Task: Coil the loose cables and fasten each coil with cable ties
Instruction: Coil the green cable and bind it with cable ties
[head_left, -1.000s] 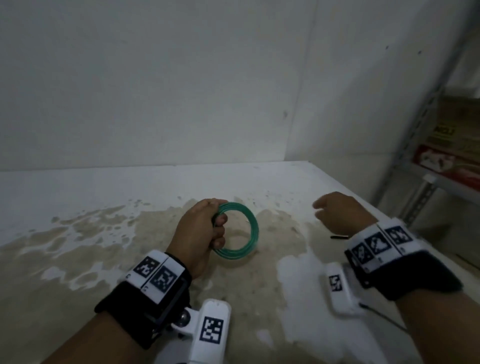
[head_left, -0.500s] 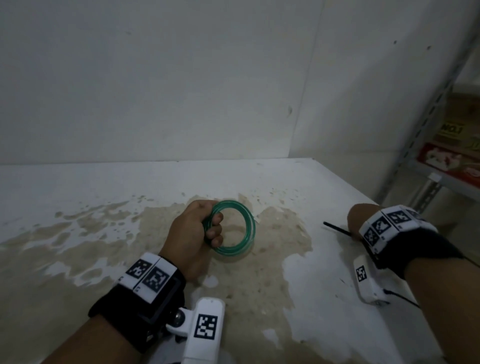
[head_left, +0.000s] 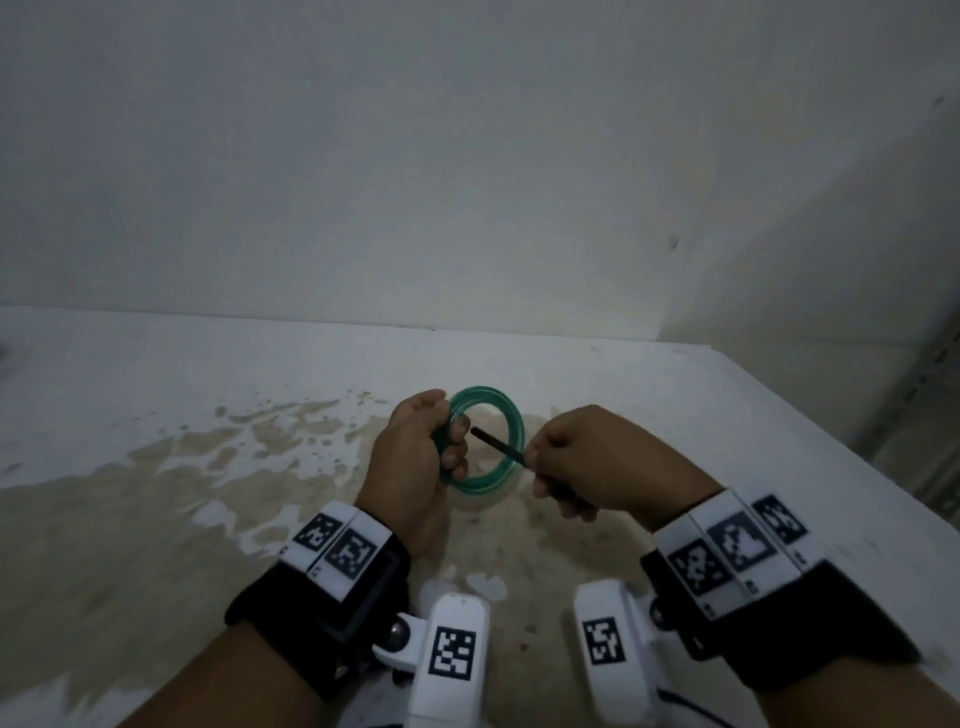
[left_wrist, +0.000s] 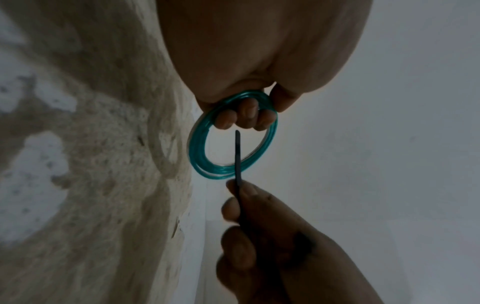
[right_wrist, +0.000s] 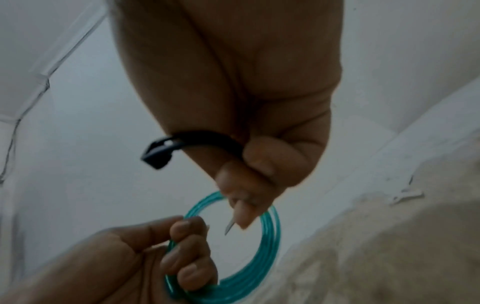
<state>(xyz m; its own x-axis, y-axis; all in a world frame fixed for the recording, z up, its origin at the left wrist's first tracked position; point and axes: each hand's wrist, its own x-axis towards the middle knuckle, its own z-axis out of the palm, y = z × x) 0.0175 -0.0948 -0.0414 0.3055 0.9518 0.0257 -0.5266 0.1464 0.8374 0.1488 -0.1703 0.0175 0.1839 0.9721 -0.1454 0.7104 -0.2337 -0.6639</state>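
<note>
While the left hand (head_left: 415, 457) grips it, the green cable coil (head_left: 511, 415) stands up in the air above the table (head_left: 675, 415), right between the two hands. The left hand's fingers (left_wrist: 246, 115) curl through the ring and squeeze one side of it. The loops lie close together and make a round ring.

A thin black cable tie (head_left: 498, 444) pokes into the hole of the ring from the right hand's side. Its pointed tip sits just beside the left fingertips. In the left wrist view the tie (left_wrist: 237, 156) crosses in front of the far side of the coil (left_wrist: 197, 156). I cannot tell if the tip touches the fingers.

The right hand (head_left: 597, 462) pinches the tie between thumb and fingers, and its other fingers are curled in. In the right wrist view the square head of the tie (right_wrist: 158, 153) sticks out the back of the right hand (right_wrist: 233, 82).

Under both hands the white table has a big brown stain (head_left: 260, 493). A plain white wall (head_left: 467, 156) stands past the hands. Both wrists wear black bands with white tags (head_left: 337, 545).
</note>
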